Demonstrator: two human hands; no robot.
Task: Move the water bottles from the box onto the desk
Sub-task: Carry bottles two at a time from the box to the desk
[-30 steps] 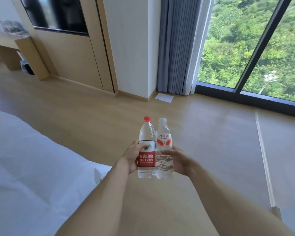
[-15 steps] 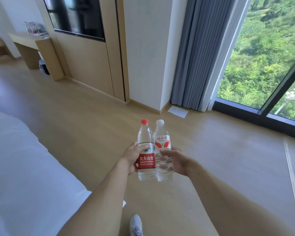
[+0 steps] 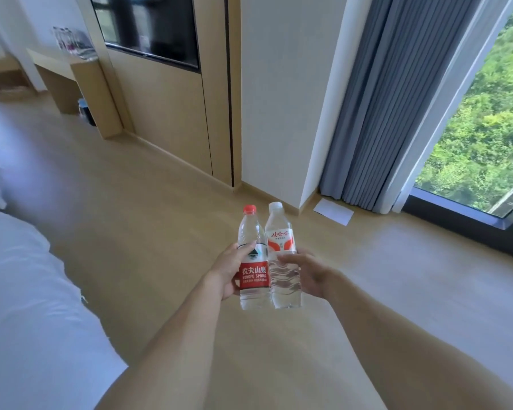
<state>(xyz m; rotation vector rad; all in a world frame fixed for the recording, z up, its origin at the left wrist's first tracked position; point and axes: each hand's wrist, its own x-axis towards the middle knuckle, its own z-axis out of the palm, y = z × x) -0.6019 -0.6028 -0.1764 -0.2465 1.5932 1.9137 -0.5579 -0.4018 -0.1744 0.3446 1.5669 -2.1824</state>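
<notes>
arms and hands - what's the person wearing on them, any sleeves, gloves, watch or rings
Nothing shows on them. Both forearms are bare, with no sleeve reaching into view. The left hand and right hand have no gloves, and no watch, band or ring is visible from this angle.

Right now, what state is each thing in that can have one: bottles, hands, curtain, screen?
Red-capped bottle: capped, upright, held off the floor by the left hand.
White-capped bottle: capped, upright, held by the right hand, touching the other bottle.
Curtain: drawn aside, bunched beside the window.
Wall screen: dark.
</notes>
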